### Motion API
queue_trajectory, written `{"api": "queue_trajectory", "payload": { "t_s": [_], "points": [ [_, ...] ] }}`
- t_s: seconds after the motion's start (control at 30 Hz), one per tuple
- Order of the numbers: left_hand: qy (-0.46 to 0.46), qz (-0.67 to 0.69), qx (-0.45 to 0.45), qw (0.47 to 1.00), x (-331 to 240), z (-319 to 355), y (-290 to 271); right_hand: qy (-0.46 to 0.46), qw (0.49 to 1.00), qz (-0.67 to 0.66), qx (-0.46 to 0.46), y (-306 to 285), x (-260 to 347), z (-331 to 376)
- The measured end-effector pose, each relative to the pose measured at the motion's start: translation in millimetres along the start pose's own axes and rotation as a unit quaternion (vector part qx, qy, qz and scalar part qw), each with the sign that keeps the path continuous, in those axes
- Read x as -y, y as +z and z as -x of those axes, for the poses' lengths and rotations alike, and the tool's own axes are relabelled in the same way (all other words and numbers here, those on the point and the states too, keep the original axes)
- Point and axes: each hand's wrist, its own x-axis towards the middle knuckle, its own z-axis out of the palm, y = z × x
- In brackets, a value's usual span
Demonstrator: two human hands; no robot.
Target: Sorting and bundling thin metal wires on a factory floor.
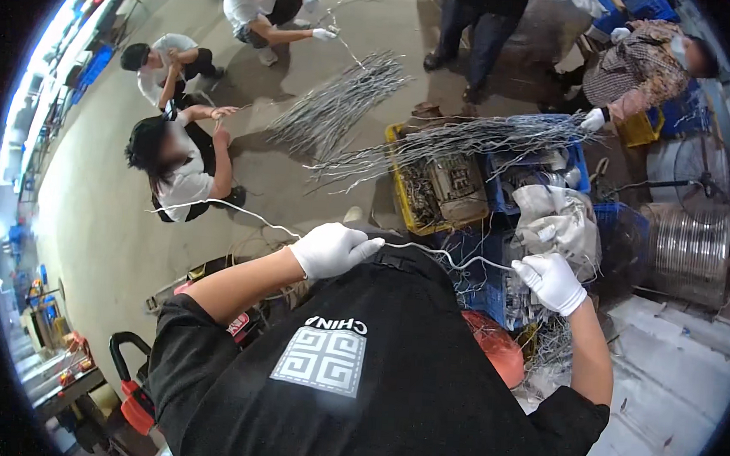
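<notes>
The person in the black shirt holds a thin white wire [430, 250] stretched between two white-gloved hands. The left hand [331, 249] has its fingers curled tight around the wire, whose free end trails off leftward over the concrete floor [109, 231]. The right hand [550, 281] pinches the other stretch between thumb and fingertips, just above a tangle of loose wire ends [545, 341]. Directly ahead, a yellow crate [399, 198] and a blue crate [507, 198] crowd the space, with a long bundle of grey wires [469, 138] lying across their tops. A second grey bundle [338, 103] is spread on the floor beyond. Three people crouch near the floor's far left side, and another gloved person at the far right touches the bundle's end. A coil of shiny metal [690, 245] sits at the right
</notes>
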Motion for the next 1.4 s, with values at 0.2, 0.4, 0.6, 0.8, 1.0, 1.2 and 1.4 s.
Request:
{"api": "queue_trajectory", "payload": {
  "t_s": [0.2, 0.4, 0.6, 0.8, 1.0, 1.2, 1.4],
  "points": [
    [0.009, -0.104, -0.023, 0.994, 4.3, 21.7, 27.0, -0.095, 0.993, 0.074, 0.004, 22.2, -26.3, 4.5],
    [-0.023, -0.143, -0.01, 0.989, 18.4, 34.3, 32.8, -0.083, 0.996, 0.019, 0.028, 49.9, -35.7, -11.6],
    [-0.052, -0.16, -0.017, 0.986, 32.2, 21.2, 14.3, 0.017, 0.997, -0.032, 0.071, 54.8, -49.9, -42.2],
    [-0.095, 0.012, 0.152, 0.984, 14.5, 33.2, -33.0, -0.058, 0.995, 0.077, -0.017, 50.4, -61.3, -31.3],
    [-0.052, -0.077, 0.05, 0.994, 24.4, 43.2, -15.0, -0.147, 0.974, 0.131, -0.113, 59.0, -63.5, -53.1],
    [-0.008, -0.225, -0.054, 0.973, 36.1, 21.7, -7.9, -0.018, 0.985, 0.15, -0.087, 71.2, -78.5, -64.7],
    [-0.006, -0.262, -0.033, 0.964, 75.6, 20.9, -17.0, -0.089, 0.957, 0.169, -0.218, 95.2, -87.4, -73.9]
  ]
}}
